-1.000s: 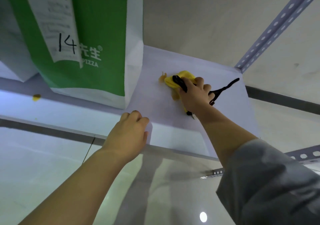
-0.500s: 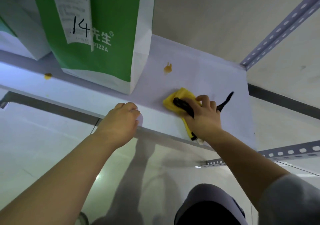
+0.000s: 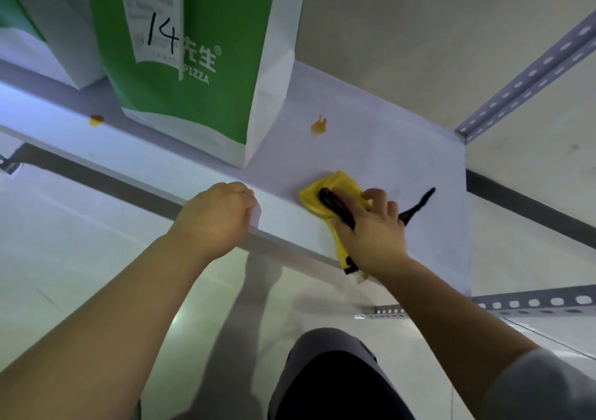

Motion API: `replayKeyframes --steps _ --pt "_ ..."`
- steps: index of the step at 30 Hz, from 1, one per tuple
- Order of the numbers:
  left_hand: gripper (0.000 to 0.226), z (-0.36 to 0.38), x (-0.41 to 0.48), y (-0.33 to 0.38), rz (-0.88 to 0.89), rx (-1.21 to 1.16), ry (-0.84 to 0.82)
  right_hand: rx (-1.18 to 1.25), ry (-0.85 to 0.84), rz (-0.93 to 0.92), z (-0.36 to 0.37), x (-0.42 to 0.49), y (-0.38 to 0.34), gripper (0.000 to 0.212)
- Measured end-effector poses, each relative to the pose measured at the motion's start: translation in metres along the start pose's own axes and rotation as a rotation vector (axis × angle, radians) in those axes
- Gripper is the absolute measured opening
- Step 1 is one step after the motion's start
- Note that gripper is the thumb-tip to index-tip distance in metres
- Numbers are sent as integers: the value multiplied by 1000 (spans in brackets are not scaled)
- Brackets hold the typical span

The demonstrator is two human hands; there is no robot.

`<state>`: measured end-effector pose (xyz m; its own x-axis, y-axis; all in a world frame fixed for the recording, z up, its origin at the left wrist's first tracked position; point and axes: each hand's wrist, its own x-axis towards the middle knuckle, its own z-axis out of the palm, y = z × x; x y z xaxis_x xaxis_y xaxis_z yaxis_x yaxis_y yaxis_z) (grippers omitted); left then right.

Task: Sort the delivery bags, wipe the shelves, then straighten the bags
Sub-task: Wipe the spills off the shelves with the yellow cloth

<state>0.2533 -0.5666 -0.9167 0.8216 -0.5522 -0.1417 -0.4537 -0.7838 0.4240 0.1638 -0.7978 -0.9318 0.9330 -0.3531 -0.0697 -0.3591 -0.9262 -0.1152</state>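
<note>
A green and white pizza delivery bag (image 3: 206,74) with a receipt marked 14 stands on the white shelf (image 3: 403,161). My right hand (image 3: 371,232) presses a yellow cloth (image 3: 335,190) with black trim flat on the shelf near its front edge. An orange sauce stain (image 3: 318,126) lies behind the cloth, and a smaller one (image 3: 96,120) sits at the left. My left hand (image 3: 216,219) grips the shelf's front lip (image 3: 135,174), fingers curled over it. A second green and white bag (image 3: 38,32) stands further left.
A perforated metal upright (image 3: 529,77) rises at the shelf's right rear corner, and another perforated rail (image 3: 532,303) runs low on the right. A pale wall is behind. Glossy floor and my dark-trousered knee (image 3: 335,377) are below.
My right hand has dragged the cloth from the back of the shelf toward the front edge, uncovering the orange stain. The left hand stays on the lip.
</note>
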Motion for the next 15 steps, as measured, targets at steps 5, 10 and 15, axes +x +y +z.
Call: replayKeyframes --steps 5,10,15 --pt "20 2 3 11 -35 40 63 11 8 106 5 28 -18 47" --pt "30 13 8 10 -69 138 63 42 59 -284 11 43 -16 42" --pt "32 18 8 9 -40 184 119 8 174 -99 4 109 0 40"
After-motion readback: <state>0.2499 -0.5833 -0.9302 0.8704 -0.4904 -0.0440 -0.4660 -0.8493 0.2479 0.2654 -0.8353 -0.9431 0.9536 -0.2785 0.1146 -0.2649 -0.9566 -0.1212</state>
